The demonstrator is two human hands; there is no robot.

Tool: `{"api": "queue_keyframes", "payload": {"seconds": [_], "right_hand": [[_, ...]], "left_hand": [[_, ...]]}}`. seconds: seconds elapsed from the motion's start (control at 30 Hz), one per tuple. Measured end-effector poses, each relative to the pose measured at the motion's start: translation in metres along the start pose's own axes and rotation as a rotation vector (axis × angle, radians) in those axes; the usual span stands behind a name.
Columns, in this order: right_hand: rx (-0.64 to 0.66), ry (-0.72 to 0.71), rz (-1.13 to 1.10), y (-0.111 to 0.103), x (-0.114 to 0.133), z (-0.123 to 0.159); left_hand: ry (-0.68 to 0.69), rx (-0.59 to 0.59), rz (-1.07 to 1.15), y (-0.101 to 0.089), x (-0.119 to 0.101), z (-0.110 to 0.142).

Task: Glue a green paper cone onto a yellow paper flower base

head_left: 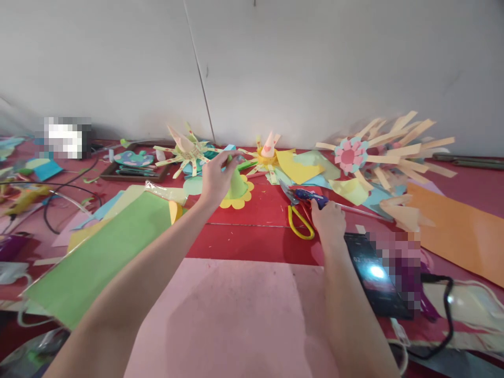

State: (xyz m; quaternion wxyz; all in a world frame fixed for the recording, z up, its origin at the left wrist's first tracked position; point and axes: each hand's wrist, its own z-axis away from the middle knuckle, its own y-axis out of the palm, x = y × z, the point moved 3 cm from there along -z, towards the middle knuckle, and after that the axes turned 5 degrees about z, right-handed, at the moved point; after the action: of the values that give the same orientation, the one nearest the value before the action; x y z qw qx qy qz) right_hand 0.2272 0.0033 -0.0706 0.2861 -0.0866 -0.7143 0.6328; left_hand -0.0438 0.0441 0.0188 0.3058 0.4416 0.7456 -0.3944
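Note:
My left hand [218,177] has its fingers pinched together at the tip of a green paper cone [238,185]. The cone stands upright on a yellow scalloped paper base [235,203]. My right hand [329,216] is closed around the near end of a blue-purple tool that looks like a glue gun [311,197]; its fingertips are partly hidden. Just left of that hand lies a pair of scissors [301,223] with yellow handles, blades pointing away. Behind the cone stands a pink paper cone [269,146] with a heart, on a ring of paper strips.
A green paper pack [102,252] lies left, near a brown tray [134,176] of pens. A phone [380,278] with cables sits right, beside orange paper [464,231]. Paper flowers [351,156] and scraps line the wall [315,68]. Pink paper [236,315] covers the near table.

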Motion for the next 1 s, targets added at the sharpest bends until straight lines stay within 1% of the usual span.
{"api": "queue_keyframes", "payload": {"seconds": [0.07,0.13,0.2,0.27,0.33,0.47,0.5,0.53,0.57,0.63,0.77,0.83,0.93,1.0], "right_hand": [[0.015,0.006,0.012,-0.002,0.002,0.002],[0.029,0.009,0.021,-0.004,0.003,0.003],[0.047,0.016,0.031,-0.006,0.005,0.004],[0.066,0.027,0.045,-0.007,0.006,0.005],[0.079,0.035,0.058,-0.007,0.007,0.005],[0.069,0.040,0.053,-0.007,0.007,0.005],[0.060,0.041,0.046,-0.006,0.006,0.005],[0.051,0.041,0.038,-0.006,0.006,0.005],[0.045,0.042,0.030,-0.005,0.005,0.004],[0.039,0.048,0.014,-0.004,0.004,0.003],[0.028,0.051,-0.016,0.001,0.001,0.001],[0.004,0.047,-0.039,0.003,-0.001,-0.001],[-0.067,0.030,-0.083,0.005,-0.002,-0.002],[-0.130,-0.003,-0.109,0.003,-0.001,-0.002]], "left_hand": [[0.027,0.068,0.029,0.001,-0.004,-0.002],[0.037,0.141,0.033,0.004,-0.002,-0.002],[0.039,0.208,0.020,0.007,0.006,-0.001],[0.054,0.243,0.014,0.007,0.016,0.001],[0.090,0.193,-0.020,0.001,0.025,0.006],[0.221,-0.107,-0.216,-0.026,0.031,0.024],[0.251,-0.144,-0.251,-0.031,0.032,0.030],[0.278,-0.136,-0.280,-0.034,0.034,0.038],[0.303,-0.097,-0.303,-0.035,0.037,0.045],[0.329,0.046,-0.346,-0.033,0.046,0.059],[0.308,0.424,-0.477,-0.023,0.068,0.077],[0.291,0.573,-0.527,-0.021,0.072,0.080],[0.273,0.699,-0.578,-0.020,0.070,0.081],[0.268,0.744,-0.601,-0.020,0.067,0.082]]}}
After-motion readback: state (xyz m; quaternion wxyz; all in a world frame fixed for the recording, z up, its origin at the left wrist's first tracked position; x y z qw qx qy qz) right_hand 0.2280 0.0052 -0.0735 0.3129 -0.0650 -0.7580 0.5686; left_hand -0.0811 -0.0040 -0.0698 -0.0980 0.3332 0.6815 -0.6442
